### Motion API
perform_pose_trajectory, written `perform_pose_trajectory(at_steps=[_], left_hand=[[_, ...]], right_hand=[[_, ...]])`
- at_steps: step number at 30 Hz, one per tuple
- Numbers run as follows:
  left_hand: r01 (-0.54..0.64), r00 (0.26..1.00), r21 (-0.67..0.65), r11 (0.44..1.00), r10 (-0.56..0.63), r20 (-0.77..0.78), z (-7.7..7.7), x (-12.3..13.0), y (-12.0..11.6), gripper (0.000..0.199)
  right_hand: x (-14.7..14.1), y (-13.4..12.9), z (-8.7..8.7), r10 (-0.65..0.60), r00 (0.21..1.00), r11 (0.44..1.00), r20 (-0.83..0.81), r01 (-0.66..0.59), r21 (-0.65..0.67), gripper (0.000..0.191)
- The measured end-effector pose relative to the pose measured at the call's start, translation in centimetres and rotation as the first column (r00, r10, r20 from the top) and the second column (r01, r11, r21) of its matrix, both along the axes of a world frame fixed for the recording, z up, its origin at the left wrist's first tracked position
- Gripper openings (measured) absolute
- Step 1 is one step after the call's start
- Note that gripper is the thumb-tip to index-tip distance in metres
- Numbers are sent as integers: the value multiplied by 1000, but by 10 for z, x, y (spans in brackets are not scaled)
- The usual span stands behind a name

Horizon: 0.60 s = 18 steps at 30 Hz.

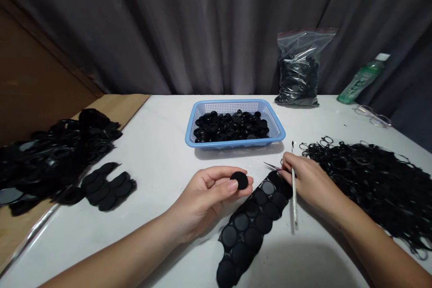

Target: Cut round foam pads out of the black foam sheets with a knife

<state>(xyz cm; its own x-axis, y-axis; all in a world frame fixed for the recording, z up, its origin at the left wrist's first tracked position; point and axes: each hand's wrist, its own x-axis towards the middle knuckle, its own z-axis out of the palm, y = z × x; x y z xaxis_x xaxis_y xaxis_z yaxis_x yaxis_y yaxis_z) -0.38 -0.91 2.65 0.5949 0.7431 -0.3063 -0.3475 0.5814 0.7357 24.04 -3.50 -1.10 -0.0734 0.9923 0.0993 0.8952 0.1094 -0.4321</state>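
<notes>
Between the thumb and fingers of my left hand (209, 193) is a round black disc (239, 180), its flat face towards me. My right hand (305, 180) is closed on tweezers (272, 166), whose thin metal tips point left. A slim white stick (294, 202) with a dark tip runs along the right fingers; I cannot tell whether it is gripped. Under the right fingertips lies the upper end of a black strip (251, 236) covered with rows of round discs, some greyer than others. Its lower end reaches towards the table's front edge.
A blue basket (235, 145) holds many black round parts. At left are a black pile (67, 153) and a disc cluster (108, 186). Black ring scraps (374, 184) heap at right. Behind stand a zip bag (299, 72), a leaning green bottle (362, 80) and glasses (373, 116).
</notes>
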Motion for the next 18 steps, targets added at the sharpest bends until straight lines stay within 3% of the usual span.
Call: perform_pose_trajectory(at_steps=[5,13,18], left_hand=[[-17,999,-9,1000,16,-37,-4,2,1,20],[32,999,-48,998,-32,-18,-9,5,-2,17],[47,999,-24,999,-47,15,-10,4,-4,19]], right_hand=[[-4,-3,6,43,993,988,-105,-27,151,22],[-9,-8,17,109,985,990,-135,-96,101,14],[-10,-10,17,125,977,980,-171,-94,177,16]])
